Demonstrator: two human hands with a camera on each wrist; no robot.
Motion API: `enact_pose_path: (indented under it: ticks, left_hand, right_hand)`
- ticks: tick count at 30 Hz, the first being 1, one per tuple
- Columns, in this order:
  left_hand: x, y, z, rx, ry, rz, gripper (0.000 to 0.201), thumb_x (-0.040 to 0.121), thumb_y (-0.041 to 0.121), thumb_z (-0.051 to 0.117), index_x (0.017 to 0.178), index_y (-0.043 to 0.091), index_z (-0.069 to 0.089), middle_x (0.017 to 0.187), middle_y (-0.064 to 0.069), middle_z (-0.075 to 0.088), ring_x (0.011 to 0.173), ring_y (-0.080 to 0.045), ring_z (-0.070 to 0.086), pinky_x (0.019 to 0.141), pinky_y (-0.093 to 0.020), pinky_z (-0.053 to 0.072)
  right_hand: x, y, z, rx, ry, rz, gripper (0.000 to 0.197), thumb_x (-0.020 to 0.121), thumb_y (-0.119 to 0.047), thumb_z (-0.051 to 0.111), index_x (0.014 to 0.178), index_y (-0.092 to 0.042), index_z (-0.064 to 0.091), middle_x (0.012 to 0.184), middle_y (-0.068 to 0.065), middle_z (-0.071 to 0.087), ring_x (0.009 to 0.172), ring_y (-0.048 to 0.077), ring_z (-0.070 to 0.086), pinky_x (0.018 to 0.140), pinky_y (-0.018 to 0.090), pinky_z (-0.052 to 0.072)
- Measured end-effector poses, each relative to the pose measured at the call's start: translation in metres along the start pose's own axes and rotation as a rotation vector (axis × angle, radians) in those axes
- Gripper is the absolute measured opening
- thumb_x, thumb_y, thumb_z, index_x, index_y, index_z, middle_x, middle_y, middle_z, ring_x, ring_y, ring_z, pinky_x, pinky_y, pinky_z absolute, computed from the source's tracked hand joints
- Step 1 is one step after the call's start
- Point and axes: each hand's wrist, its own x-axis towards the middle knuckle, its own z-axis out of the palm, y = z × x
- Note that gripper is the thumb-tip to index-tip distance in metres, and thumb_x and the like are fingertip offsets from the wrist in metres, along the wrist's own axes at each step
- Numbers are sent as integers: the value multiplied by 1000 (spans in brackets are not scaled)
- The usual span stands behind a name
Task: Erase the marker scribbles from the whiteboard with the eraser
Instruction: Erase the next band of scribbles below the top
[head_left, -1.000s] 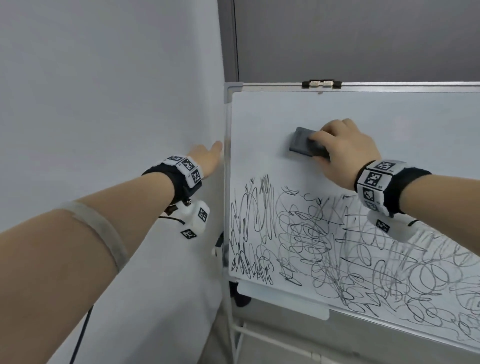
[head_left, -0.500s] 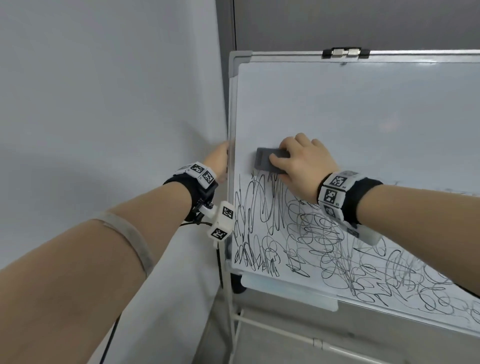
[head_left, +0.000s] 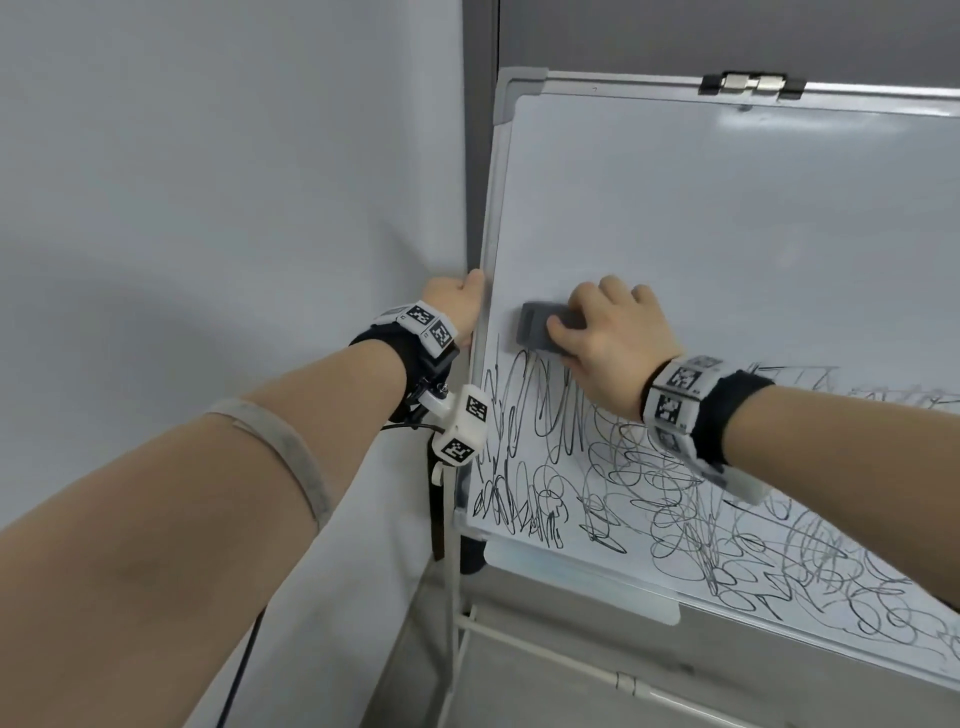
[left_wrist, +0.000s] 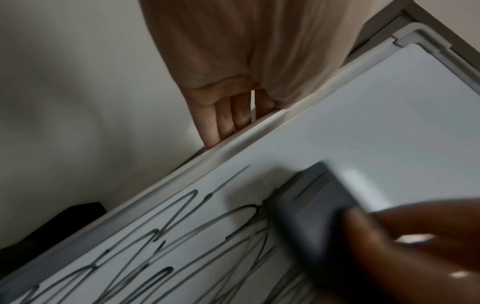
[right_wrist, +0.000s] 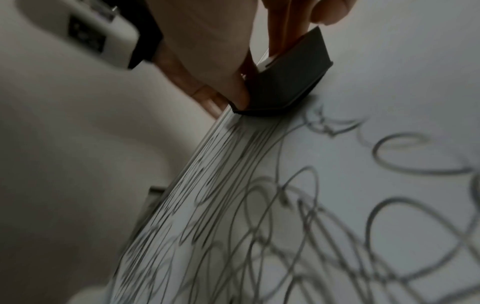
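Note:
A whiteboard (head_left: 727, 234) on a stand fills the right of the head view, its upper half white and its lower half covered in black marker scribbles (head_left: 649, 483). My right hand (head_left: 608, 332) grips a dark grey eraser (head_left: 540, 332) pressed flat on the board, just above the scribbles near the left edge. The same eraser (right_wrist: 288, 82) shows in the right wrist view with its lower edge at the top of the scribbles (right_wrist: 259, 205). My left hand (head_left: 457, 306) holds the board's left frame (left_wrist: 233, 144), fingers (left_wrist: 226, 119) curled behind it.
A plain white wall (head_left: 208, 234) stands close on the left of the board. A marker tray (head_left: 582, 577) runs under the board's bottom edge, above the stand's white legs (head_left: 457, 649). A metal clip (head_left: 750, 83) sits on the top frame.
My right hand has slid the eraser left and down from the board's blank middle to the top of the scribbles. My left hand has closed on the left frame.

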Motion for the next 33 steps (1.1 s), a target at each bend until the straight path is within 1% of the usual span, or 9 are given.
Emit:
enact_pose_path:
  ticks: [2,4,7,11,14,18,21,28,33]
  left_hand:
    - [-2,0,1,-6,22,14,39,85,50,43,66,16,45,75,-12,46,68,-28,56,81,-51,57]
    - [-2,-1,0,10,35,16,43,89,49,42,61,16,43,73,-14,48,69,-28,57,82,-55,57]
    - [2,-2,0,24,45,28,45,94,43,40,59,14,41,69,-15,46,66,-29,56,81,-56,56]
    - [1,-1,1,37,76,35,38,87,41,42,58,16,38,65,-12,39,67,-26,47,78,-51,57]
    - [0,1,-1,50,53,36,40,94,36,40,61,15,39,69,-14,44,68,-28,53,77,-43,56]
    - [2,0,-5,64,29,51,45,98,38,37,66,9,51,72,-18,58,81,-37,72,80,-48,60]
    - [5,-2,-4,46,21,60,44,99,34,36,72,5,54,74,-21,60,88,-42,71,78,-49,60]
    - [2,-1,-2,35,-3,55,41,96,40,41,79,6,58,78,-18,62,92,-40,71,82,-50,59]
    - [2,-3,-6,40,-34,78,45,92,44,39,72,8,56,74,-21,65,83,-40,73,77,-51,60]
  right_hand:
    - [-18,-19,15,-12,-85,-95,36,62,-13,77,97,-12,70,90,13,53,84,30,45,65,38,33]
    - [-30,-30,24,-27,-146,-142,41,57,-13,77,98,-14,71,91,13,54,83,30,46,64,40,37]
    - [-18,-19,16,-40,-96,-109,37,62,-14,77,99,-15,71,91,13,53,82,30,47,66,39,35]
    - [11,6,-5,-80,4,-2,34,71,-17,74,105,-15,69,96,13,55,85,32,49,68,39,30]
    - [11,-1,-3,-69,30,25,39,71,-16,74,110,-11,68,98,16,54,85,34,49,67,41,33]
    - [-7,-44,15,-75,-87,-70,32,65,-9,64,96,-9,68,91,14,51,82,30,45,65,39,31]
    - [-15,-61,19,-115,-163,-150,30,67,-12,55,94,-11,70,92,13,54,81,30,48,65,38,31]
    - [26,-30,-7,-174,-99,-86,30,72,-18,69,102,-16,69,93,12,50,84,30,45,67,39,29]
    - [5,-58,7,-144,-173,-108,27,66,-11,61,92,-11,68,91,12,49,83,29,44,65,39,25]
